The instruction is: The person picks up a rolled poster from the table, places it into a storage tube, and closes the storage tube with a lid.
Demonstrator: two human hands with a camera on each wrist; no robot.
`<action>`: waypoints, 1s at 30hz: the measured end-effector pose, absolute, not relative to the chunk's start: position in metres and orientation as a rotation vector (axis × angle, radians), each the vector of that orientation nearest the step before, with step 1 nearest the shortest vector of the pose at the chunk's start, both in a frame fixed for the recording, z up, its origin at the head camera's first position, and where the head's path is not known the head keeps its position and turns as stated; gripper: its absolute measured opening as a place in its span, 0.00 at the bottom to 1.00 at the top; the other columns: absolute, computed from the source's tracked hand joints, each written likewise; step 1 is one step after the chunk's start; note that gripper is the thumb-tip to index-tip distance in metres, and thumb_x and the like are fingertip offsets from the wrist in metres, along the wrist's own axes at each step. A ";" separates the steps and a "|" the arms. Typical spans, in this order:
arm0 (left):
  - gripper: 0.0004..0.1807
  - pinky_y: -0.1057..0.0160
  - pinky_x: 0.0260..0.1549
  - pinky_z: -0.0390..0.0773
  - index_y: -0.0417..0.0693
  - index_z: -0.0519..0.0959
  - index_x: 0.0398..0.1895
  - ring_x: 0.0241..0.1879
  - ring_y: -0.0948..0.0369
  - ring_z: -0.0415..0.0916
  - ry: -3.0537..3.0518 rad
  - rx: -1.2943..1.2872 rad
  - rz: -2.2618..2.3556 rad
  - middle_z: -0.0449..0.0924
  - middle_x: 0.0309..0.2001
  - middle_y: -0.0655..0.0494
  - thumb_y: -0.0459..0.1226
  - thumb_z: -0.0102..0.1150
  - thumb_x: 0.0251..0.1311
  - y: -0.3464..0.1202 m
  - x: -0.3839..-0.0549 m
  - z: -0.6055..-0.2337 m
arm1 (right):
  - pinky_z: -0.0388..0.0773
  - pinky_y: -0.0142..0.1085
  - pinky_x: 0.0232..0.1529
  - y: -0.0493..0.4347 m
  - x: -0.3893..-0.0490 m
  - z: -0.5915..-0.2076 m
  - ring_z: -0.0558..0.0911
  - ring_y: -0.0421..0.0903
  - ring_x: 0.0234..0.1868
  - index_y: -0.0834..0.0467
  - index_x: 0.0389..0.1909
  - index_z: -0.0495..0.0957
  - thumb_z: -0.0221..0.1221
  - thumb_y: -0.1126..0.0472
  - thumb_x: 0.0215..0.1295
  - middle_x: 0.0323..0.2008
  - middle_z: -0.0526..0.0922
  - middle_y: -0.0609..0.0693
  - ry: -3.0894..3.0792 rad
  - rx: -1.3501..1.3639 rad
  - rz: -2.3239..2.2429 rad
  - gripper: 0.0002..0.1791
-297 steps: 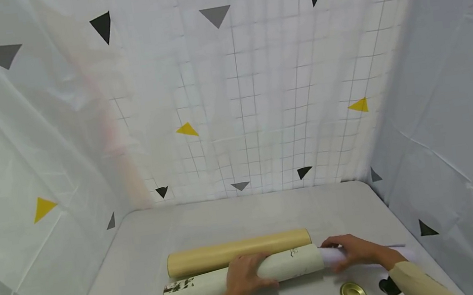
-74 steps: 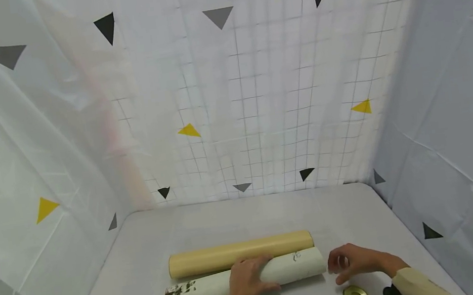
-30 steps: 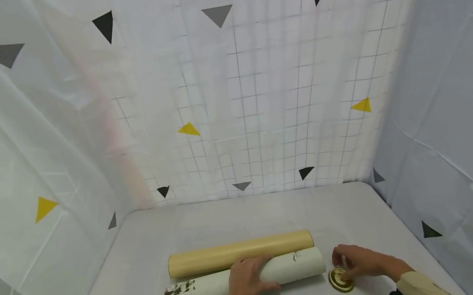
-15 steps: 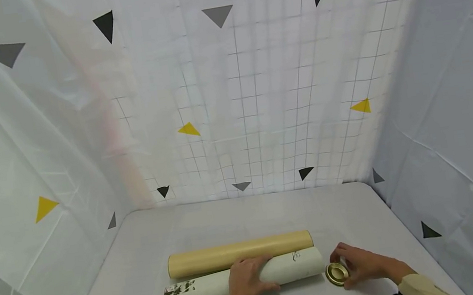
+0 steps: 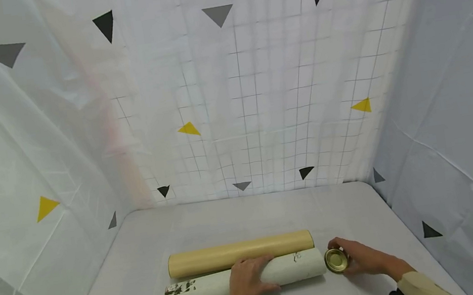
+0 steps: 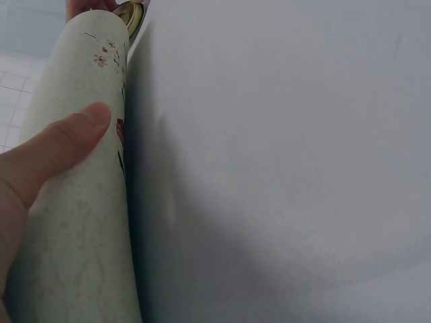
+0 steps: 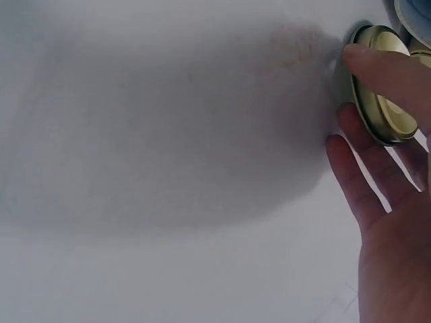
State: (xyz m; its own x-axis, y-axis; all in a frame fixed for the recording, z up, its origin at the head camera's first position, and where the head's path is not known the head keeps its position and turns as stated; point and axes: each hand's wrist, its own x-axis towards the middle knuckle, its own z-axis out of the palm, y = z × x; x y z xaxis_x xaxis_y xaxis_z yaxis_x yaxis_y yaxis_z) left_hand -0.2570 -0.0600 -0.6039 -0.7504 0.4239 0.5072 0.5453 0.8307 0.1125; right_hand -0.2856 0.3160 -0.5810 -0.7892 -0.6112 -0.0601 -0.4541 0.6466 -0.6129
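A white cardboard tube (image 5: 294, 267) with dark painted marks lies across the table. My left hand (image 5: 246, 282) grips its middle from above, the thumb on the near side in the left wrist view. Beside the tube's right end, my right hand (image 5: 359, 257) pinches a round gold metal lid (image 5: 336, 260), tilted up on its edge. In the right wrist view, the thumb and fingers hold the lid (image 7: 387, 87) by its rim, close to the tube's open end (image 7: 416, 19). Whether lid and tube touch, I cannot tell.
Just behind the white tube lies a plain yellow tube (image 5: 215, 258), roughly parallel to it. The white table (image 5: 245, 216) is enclosed by pale sheets (image 5: 256, 90) marked with triangles and grid lines.
Earlier, a pale roll stuck out of the white tube's right end under my right hand; now none shows. The right hand has since taken the lid, moved it left to the tube and tilted it up.
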 end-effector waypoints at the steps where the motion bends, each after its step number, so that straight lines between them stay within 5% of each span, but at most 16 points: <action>1: 0.43 0.63 0.45 0.83 0.66 0.85 0.54 0.42 0.71 0.87 -2.539 -0.716 -0.355 0.91 0.44 0.70 0.66 0.80 0.26 -0.060 -0.257 -0.603 | 0.82 0.37 0.54 0.315 -0.286 -0.579 0.82 0.53 0.56 0.63 0.64 0.69 0.76 0.60 0.54 0.59 0.80 0.56 2.600 -0.863 -0.868 0.39; 9: 0.43 0.63 0.44 0.82 0.67 0.85 0.54 0.42 0.71 0.87 -2.546 -0.706 -0.365 0.91 0.44 0.71 0.67 0.80 0.26 -0.060 -0.258 -0.602 | 0.81 0.35 0.50 0.313 -0.289 -0.581 0.82 0.47 0.53 0.61 0.61 0.72 0.70 0.52 0.63 0.55 0.82 0.52 2.650 -0.828 -0.806 0.30; 30: 0.43 0.62 0.44 0.83 0.66 0.85 0.54 0.41 0.71 0.87 -2.557 -0.706 -0.386 0.91 0.44 0.70 0.66 0.81 0.27 -0.060 -0.257 -0.602 | 0.78 0.29 0.33 0.300 -0.292 -0.579 0.78 0.29 0.39 0.57 0.46 0.74 0.61 0.59 0.72 0.44 0.85 0.51 2.600 -0.877 -0.989 0.08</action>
